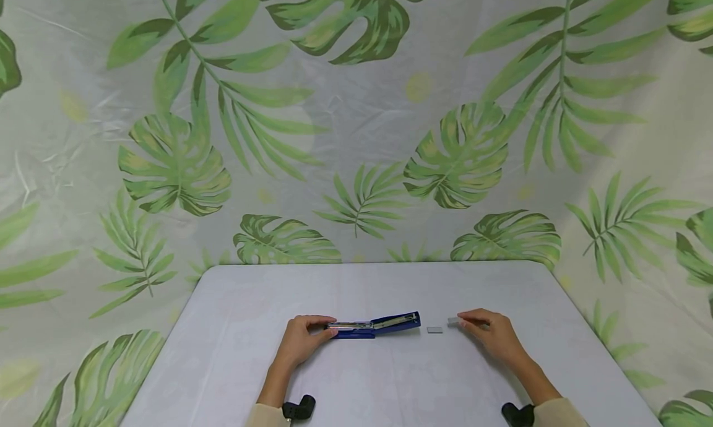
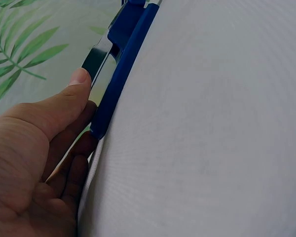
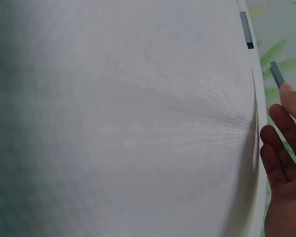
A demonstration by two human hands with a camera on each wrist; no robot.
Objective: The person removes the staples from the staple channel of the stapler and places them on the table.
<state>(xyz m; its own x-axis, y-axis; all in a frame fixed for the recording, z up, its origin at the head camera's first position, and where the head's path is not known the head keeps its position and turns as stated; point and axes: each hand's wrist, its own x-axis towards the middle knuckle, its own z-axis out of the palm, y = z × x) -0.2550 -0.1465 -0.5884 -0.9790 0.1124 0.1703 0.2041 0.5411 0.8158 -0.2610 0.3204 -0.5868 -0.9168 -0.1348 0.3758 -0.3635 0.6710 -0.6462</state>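
Observation:
A blue stapler (image 1: 397, 323) lies opened out on the white table, its top swung back to the right and its metal tray showing. The left hand (image 1: 303, 340) grips the stapler's left end between thumb and fingers. In the left wrist view the thumb presses the metal part above the blue base (image 2: 119, 81). A grey strip of staples (image 1: 452, 322) is pinched in the right hand (image 1: 492, 335), just above the table. Between the stapler and that hand lies another grey strip of staples (image 1: 434, 330), also seen as a loose strip (image 3: 246, 29) in the right wrist view.
The white table (image 1: 390, 390) has rounded far corners. Behind it hangs a pale cloth (image 1: 356, 136) printed with green leaves. A black wrist device (image 1: 299, 408) sits at the left sleeve, and another black device (image 1: 518, 414) at the right.

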